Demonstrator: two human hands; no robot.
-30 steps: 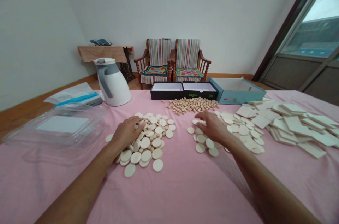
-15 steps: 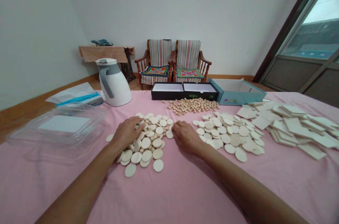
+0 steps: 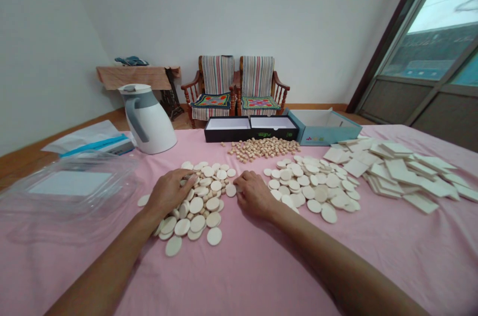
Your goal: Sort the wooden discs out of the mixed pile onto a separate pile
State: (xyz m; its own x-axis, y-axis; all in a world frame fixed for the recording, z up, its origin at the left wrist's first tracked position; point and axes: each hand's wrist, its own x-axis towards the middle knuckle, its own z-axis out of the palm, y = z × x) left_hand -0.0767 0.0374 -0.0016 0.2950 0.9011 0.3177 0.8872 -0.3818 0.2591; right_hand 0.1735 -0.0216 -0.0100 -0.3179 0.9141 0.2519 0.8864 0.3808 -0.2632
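A mixed pile of round wooden discs (image 3: 196,205) and small wooden cubes lies in front of me on the pink cloth. My left hand (image 3: 170,190) rests on its left side, thumb held apart from the fingers, whose tips are partly hidden among the pieces. At the pile's right edge is my right hand (image 3: 254,194), its fingers curled together beside a single disc (image 3: 230,190). Whatever those fingertips hold, if anything, is hidden. To the right of this hand spreads a second heap of discs (image 3: 315,184). Small wooden cubes (image 3: 263,148) form another heap beyond both hands.
Square wooden tiles (image 3: 407,169) are heaped at the right. Along the back stand a black box (image 3: 227,135) with white insides and a light blue box (image 3: 328,135). A white-grey jug (image 3: 155,126), a blue-edged packet (image 3: 99,145) and a clear plastic container (image 3: 123,169) occupy the left.
My view has turned slightly to the right, so everything appears farther left. Both hands keep nearly the same places at the mixed pile, with only slight finger movement.
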